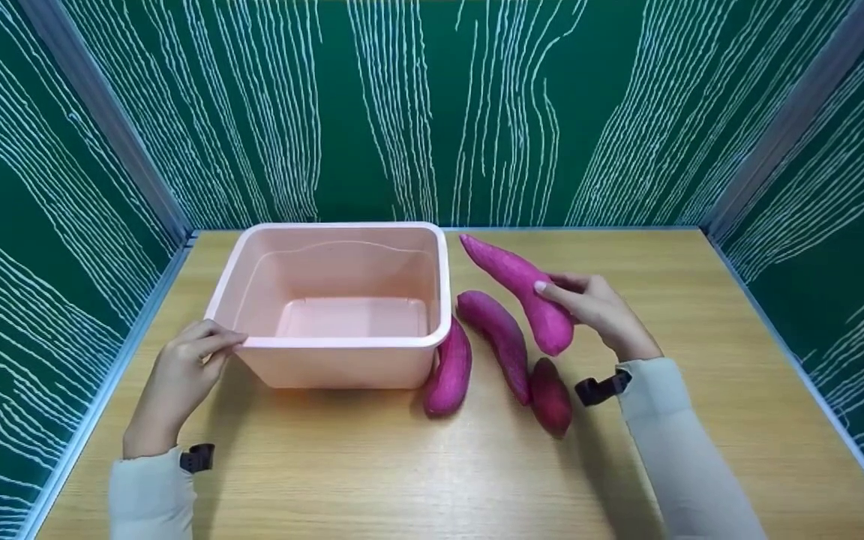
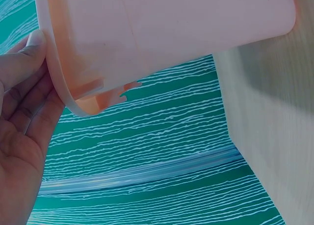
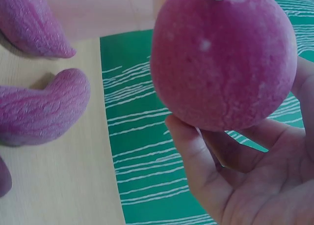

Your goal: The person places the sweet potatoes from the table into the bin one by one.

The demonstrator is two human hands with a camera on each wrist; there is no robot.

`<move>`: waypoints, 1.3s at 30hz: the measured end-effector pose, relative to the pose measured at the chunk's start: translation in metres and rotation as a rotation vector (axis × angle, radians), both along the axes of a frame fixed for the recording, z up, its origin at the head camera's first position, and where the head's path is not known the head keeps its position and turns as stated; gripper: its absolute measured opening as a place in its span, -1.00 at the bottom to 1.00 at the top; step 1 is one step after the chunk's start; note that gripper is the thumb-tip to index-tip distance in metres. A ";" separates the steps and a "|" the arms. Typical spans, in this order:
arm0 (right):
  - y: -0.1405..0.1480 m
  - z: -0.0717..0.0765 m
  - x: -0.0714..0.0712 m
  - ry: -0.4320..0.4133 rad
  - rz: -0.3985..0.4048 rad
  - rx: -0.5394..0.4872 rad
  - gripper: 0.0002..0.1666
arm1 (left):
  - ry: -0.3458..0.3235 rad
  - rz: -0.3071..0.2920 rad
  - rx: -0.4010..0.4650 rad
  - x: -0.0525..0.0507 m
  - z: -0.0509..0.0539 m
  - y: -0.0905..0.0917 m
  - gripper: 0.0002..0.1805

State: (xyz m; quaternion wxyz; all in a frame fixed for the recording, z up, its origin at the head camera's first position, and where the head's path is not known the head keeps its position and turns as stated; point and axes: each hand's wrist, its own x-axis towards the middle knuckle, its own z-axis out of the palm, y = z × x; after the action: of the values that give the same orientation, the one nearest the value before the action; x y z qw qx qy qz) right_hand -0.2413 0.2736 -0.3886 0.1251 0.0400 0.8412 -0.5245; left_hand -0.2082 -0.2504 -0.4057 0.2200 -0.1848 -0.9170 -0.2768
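My right hand (image 1: 606, 313) grips a long magenta sweet potato (image 1: 516, 276), thumb on top, just right of a pink plastic bin (image 1: 342, 366). The sweet potato is held up, its thin end pointing toward the back left. In the right wrist view its rounded end (image 3: 223, 63) fills the upper middle, with fingers beneath. At the bin's front left corner, my left hand (image 1: 181, 371) pinches the rim between thumb and fingers. The left wrist view shows that hand (image 2: 24, 136) at the bin's rim (image 2: 56, 63).
On the wooden table (image 1: 372, 472) lie a sweet potato (image 1: 448, 379) against the bin's right side, a curved one (image 1: 499, 337) beside it, and a short, darker one (image 1: 551, 401) nearer me. Green walls (image 1: 469, 112) with white lines enclose the back and sides.
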 end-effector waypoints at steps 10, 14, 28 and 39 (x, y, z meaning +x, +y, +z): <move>-0.017 0.012 -0.007 0.064 0.014 -0.043 -0.12 | 0.045 -0.014 0.001 -0.004 0.001 0.002 -0.74; -0.024 0.016 -0.010 0.061 0.010 -0.056 -0.12 | 0.046 -0.018 0.008 -0.004 0.002 0.002 -0.74; -0.043 0.024 -0.019 0.041 0.020 -0.036 -0.07 | 0.003 -0.001 0.008 -0.002 0.000 0.001 -0.76; -0.060 0.026 -0.028 0.061 0.057 -0.072 -0.15 | 0.015 0.006 0.006 -0.001 0.000 0.001 -0.73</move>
State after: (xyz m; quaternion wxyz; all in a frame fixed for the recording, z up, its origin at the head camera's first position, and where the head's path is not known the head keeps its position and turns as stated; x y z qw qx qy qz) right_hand -0.2693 0.2134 -0.3627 0.1156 -0.0046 0.8260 -0.5517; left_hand -0.2087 -0.2498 -0.4060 0.2281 -0.1836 -0.9149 -0.2778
